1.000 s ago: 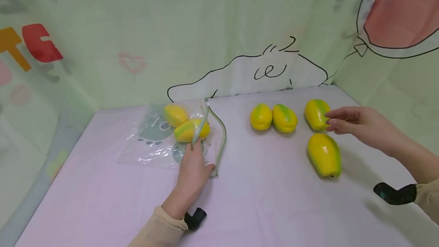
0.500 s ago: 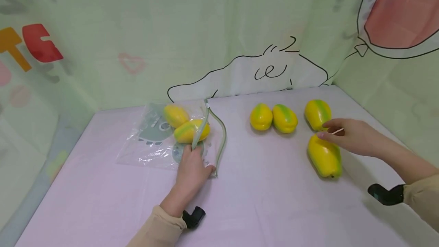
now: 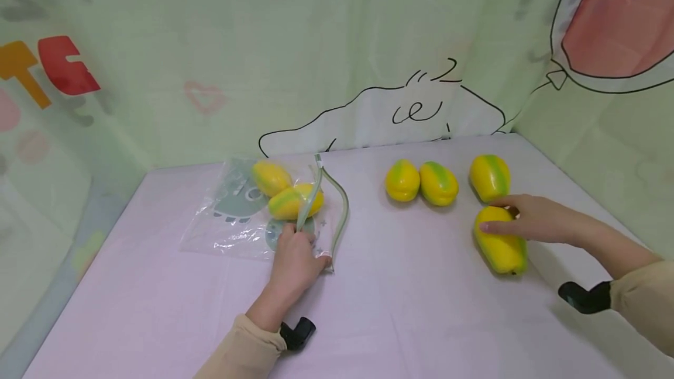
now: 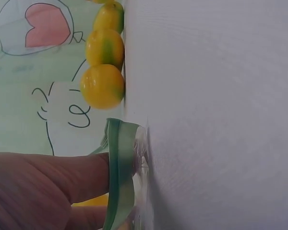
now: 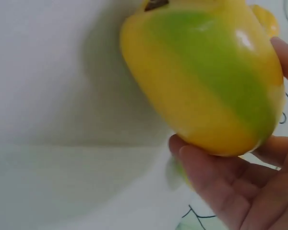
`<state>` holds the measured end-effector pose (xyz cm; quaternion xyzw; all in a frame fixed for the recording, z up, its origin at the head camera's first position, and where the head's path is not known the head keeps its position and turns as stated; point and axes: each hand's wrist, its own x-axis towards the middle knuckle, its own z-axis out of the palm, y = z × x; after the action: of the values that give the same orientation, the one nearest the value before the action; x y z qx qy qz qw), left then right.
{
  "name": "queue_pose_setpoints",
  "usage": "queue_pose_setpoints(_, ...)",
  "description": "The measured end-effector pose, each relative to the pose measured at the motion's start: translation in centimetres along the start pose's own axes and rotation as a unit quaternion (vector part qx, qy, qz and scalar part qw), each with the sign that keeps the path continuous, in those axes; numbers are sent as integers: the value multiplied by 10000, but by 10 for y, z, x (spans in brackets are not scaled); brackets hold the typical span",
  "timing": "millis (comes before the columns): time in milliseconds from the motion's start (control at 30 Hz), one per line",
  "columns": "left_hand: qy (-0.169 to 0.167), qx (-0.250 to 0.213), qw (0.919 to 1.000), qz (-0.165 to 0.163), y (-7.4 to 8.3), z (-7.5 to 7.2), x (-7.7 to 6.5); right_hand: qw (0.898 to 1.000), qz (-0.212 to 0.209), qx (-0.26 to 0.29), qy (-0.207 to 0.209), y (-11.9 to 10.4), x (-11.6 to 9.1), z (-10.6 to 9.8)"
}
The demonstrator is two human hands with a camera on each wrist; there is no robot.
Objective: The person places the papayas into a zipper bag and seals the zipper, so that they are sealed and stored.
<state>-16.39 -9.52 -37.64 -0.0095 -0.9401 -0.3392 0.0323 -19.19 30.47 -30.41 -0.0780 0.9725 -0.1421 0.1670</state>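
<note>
In the head view my right hand [image 3: 537, 221] grips the near papaya [image 3: 500, 250] at its far end, thumb on one side and fingers on the other. That papaya [image 5: 201, 81], yellow with a green stripe, fills much of the right wrist view. My left hand [image 3: 295, 259] holds the green-edged mouth of a clear zip bag [image 3: 226, 238] lying flat. The green zip strip [image 4: 117, 177] crosses over its fingers in the left wrist view. Inside the bag lie two papayas, one farther back [image 3: 270, 177] and one nearer the mouth [image 3: 289, 202].
Another papaya [image 3: 489, 177] sits just beyond the right hand. Two more, a left one [image 3: 402, 181] and a right one [image 3: 439, 184], stand side by side at the back. A pale cloth [image 3: 395, 309] covers the table, with a printed curtain [image 3: 316, 45] behind it.
My right hand has come left and nearer, from beside the far right papaya onto the near one, and now grips it. The left hand stays at the bag's mouth.
</note>
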Motion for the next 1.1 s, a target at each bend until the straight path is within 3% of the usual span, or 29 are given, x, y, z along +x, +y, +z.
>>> queue_pose_setpoints(233, 42, 210, 9997, 67, 2, 0, -1, 9955, -344, 753, 453, -18, 2, -8)
queue_pose_setpoints(533, 120, 643, 9978, 116, 4, 0, -3, 9789, -873, 1543, 1018, -74, 28, 3)
queue_pose_setpoints(900, 86, 857, 9963, 16, 6, 1, -5, 9471, -1355, 2799, 793, -138, 71, 39)
queue_pose_setpoints(1100, 182, 712, 9973, 35, 5, 1, -3, 9459, -1550, 2760, 714, -159, 86, 56)
